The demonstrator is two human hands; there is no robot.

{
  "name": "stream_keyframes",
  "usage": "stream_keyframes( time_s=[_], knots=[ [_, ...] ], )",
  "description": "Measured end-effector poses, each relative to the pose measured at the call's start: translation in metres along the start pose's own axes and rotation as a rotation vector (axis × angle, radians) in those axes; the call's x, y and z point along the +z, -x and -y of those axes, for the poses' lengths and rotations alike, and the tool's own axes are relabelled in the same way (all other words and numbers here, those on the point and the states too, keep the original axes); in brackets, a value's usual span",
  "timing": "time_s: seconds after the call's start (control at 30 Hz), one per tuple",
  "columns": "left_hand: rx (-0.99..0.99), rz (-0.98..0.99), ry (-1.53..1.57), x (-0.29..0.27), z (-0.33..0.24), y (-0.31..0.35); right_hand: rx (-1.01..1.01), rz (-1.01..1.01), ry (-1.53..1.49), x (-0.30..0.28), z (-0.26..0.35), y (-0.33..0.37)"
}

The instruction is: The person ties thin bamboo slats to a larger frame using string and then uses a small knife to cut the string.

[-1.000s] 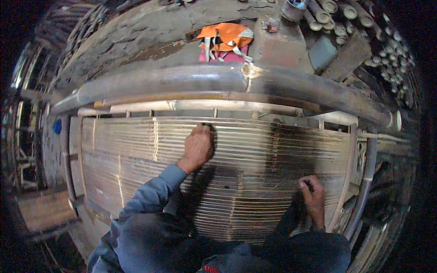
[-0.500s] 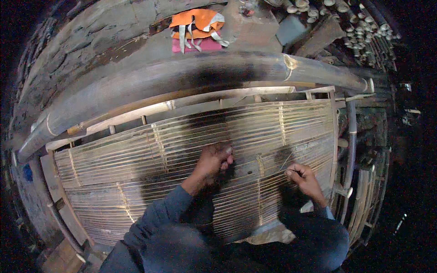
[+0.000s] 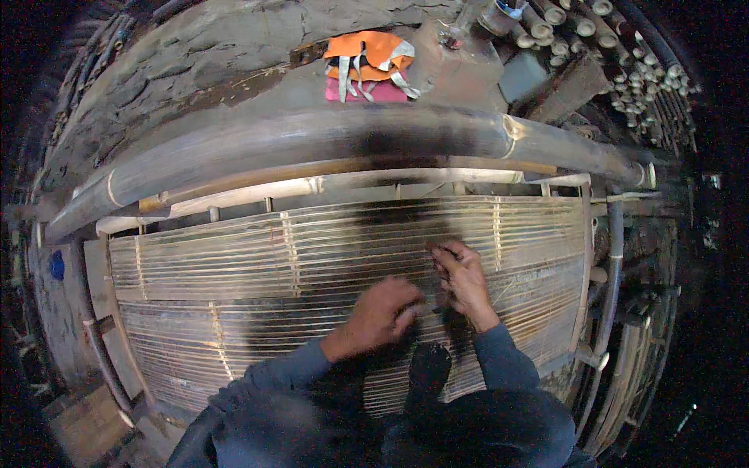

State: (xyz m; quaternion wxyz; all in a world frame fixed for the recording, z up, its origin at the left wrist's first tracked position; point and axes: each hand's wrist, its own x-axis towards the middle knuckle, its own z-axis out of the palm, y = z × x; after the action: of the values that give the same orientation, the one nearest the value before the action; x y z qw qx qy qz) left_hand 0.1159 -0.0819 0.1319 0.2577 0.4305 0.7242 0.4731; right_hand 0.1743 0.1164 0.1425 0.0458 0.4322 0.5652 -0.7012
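Observation:
A wide panel of thin bamboo strips point(image 3: 203, 257) lies before me, its strips crossed by pale ties point(image 3: 290, 253). My right hand point(image 3: 466, 285) is over the panel's middle, fingers pinched together; whatever is between them is too small to make out. Just left of it and a little nearer, my left hand point(image 3: 382, 316) hovers over the strips with its fingers curled and smeared by motion. Whether the left hand holds anything cannot be seen. Dark shadows of my hands and body fall across the strips.
A thick bamboo pole point(image 3: 312, 140) runs along the panel's far side. Beyond it lies an orange and pink cloth item point(image 3: 373, 58) with grey straps. Cut bamboo poles point(image 3: 581, 27) are stacked at far right. A dark rounded shape point(image 3: 429, 365) rests against the near strips.
My right hand has moved left and away from me, toward the middle. My left hand has come slightly nearer. The view has shifted, so the surroundings sit lower and farther right.

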Motion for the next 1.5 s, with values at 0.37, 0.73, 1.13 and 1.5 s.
stream_keyframes(
  time_s=[0.37, 0.73, 1.13, 1.5],
  knots=[
    [-0.246, -0.173, -0.216, -0.046, 0.102, -0.138, -0.382, 0.124, -0.396, -0.065, 0.036, -0.009],
    [-0.290, -0.208, -0.272, -0.043, 0.108, -0.133, -0.484, 0.239, 0.055, -0.047, 0.003, 0.026],
    [-0.545, -0.004, -0.277, -0.044, 0.137, -0.150, -1.004, 0.157, 0.828, -0.022, 0.045, -0.118],
    [-0.561, 0.372, -0.389, -0.043, 0.159, -0.166, -1.022, 0.084, 1.419, -0.010, 0.048, -0.144]
  ],
)
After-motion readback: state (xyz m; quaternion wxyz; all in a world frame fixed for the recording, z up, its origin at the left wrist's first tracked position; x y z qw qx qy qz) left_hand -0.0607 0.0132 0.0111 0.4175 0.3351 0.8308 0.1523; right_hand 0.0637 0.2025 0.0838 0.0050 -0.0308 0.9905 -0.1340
